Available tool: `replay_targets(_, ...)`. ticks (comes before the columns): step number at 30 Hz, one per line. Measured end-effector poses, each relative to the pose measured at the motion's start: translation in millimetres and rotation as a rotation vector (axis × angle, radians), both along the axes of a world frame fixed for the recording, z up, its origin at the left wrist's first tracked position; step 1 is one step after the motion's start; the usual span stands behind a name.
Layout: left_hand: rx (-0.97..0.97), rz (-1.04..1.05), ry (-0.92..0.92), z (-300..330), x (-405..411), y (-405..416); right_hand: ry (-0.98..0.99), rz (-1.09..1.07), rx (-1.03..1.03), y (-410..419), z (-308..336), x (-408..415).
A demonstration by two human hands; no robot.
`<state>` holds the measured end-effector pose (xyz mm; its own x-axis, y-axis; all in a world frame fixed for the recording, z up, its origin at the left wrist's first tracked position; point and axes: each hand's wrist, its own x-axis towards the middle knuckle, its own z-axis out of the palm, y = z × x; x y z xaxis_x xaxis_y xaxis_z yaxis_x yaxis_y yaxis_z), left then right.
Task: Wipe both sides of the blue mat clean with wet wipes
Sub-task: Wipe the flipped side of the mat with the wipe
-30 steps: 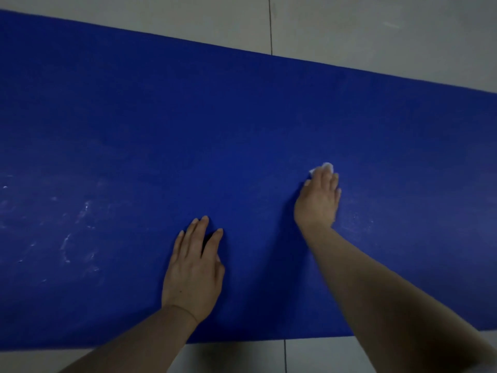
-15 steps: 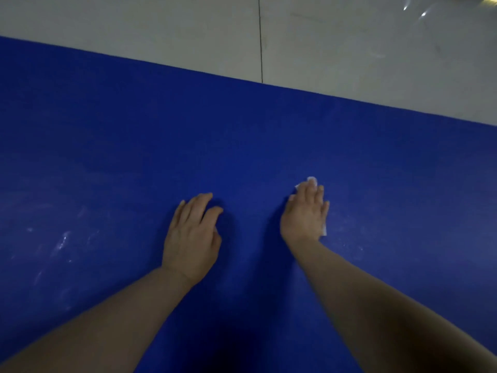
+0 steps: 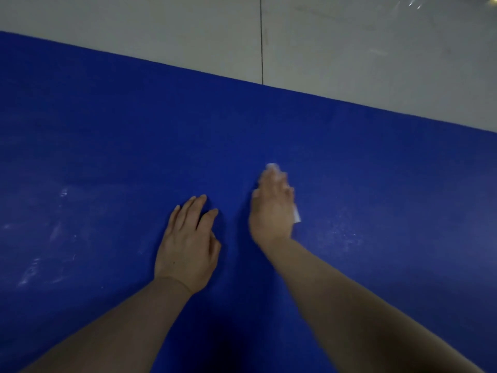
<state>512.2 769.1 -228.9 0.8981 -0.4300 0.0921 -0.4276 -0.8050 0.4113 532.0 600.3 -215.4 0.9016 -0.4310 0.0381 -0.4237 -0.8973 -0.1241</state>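
The blue mat (image 3: 107, 130) takes up most of the frame, lying flat on the floor. Its long axis runs left to right, tilted a bit so the far edge slopes down from upper left toward the right side. There are whitish smudges on it at the left (image 3: 53, 232) and a fainter patch right of center.

The right hand (image 3: 271, 208) is near the middle of the frame, pressing a white wet wipe (image 3: 295, 215) flat against the mat. The fingers look fairly straight on top of it, though the hand is blurry, so I can't say much more. Bits of the wipe poke out past the fingertips and at the right side of the palm.

The left hand (image 3: 188, 246) sits just beside it, lower and to the left, palm down on the mat, fingers relaxed and holding nothing.

Above the mat is pale tiled floor (image 3: 161, 30) with a dark grout line running up from the mat's edge.
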Motion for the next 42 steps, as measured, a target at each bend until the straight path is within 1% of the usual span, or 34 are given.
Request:
replay_targets(2,-0.013,-0.004,0.000,1,2,1,0.056,0.371,0.017,34,-6,-4)
replay_targets(3,-0.017,-0.004,-0.002,2,2,0,0.097,0.509,0.007,36,-6,-4)
replay_targets(4,-0.019,-0.006,0.001,2,3,0,0.114,0.571,-0.014,26,-4,0)
replay_targets(5,-0.017,-0.011,0.010,2,2,1,0.107,0.559,-0.033,11,-5,4)
replay_targets(6,-0.016,-0.012,0.016,2,2,1,0.077,0.483,-0.031,-7,-7,7)
replay_targets(7,-0.012,-0.008,0.018,2,2,1,0.032,0.362,-0.002,-26,-8,11)
replay_targets(9,-0.001,-0.002,0.022,3,1,1,-0.064,0.062,0.109,-61,-7,20)
replay_targets(11,-0.010,0.000,0.017,2,2,0,-0.028,-0.178,0.160,-72,-5,34)
replay_targets(12,-0.008,0.003,0.022,2,2,0,-0.014,-0.221,0.146,-67,-4,42)
replay_targets(13,-0.001,0.002,0.036,3,3,0,-0.028,-0.176,0.114,-54,-2,50)
replay_targets(14,0.004,-0.003,0.051,4,3,-1,-0.060,-0.040,0.085,-37,0,55)
replay_targets(15,0.003,-0.006,0.063,5,4,0,-0.057,0.172,0.064,-17,-1,57)
replay_targets(16,-0.002,-0.007,0.069,5,4,0,-0.018,0.398,0.073,-1,-3,54)
replay_targets(17,-0.006,-0.006,0.069,5,4,0,0.062,0.548,0.092,5,-3,50)
replay_targets(18,-0.009,-0.004,0.069,5,4,1,0.100,0.582,0.098,-2,-3,48)
replay_targets(19,-0.010,-0.001,0.065,5,4,1,0.082,0.504,0.121,-20,-1,49)
replay_targets(21,-0.017,-0.001,0.068,6,4,1,-0.005,0.203,0.156,-60,-1,51)
replay_targets(22,-0.017,0.000,0.063,5,5,0,0.000,0.086,0.151,-75,-1,52)
replay_targets(23,-0.014,0.000,0.049,4,4,0,0.041,0.020,0.153,-82,-1,51)
replay_targets(25,-0.029,0.000,0.009,2,4,0,0.077,0.002,0.173,-80,-1,50)
replay_targets(29,-0.073,0.008,-0.063,11,33,-11,0.058,0.002,0.173,-77,-1,49)
replay_targets(31,-0.074,0.052,-0.049,17,60,-29,0.054,-0.008,0.176,-80,-3,50)
replay_targets(34,-0.022,0.079,-0.014,17,89,-55,0.057,-0.002,0.180,-77,-4,48)
replay_targets(38,0.071,0.078,0.023,6,93,-64,0.056,0.011,0.165,-77,-4,48)
replay_targets(41,0.067,0.071,0.006,3,95,-65,0.074,-0.045,0.120,-74,-1,52)
replay_targets(42,0.059,0.067,-0.002,3,97,-66,0.067,-0.020,0.116,-69,3,59)
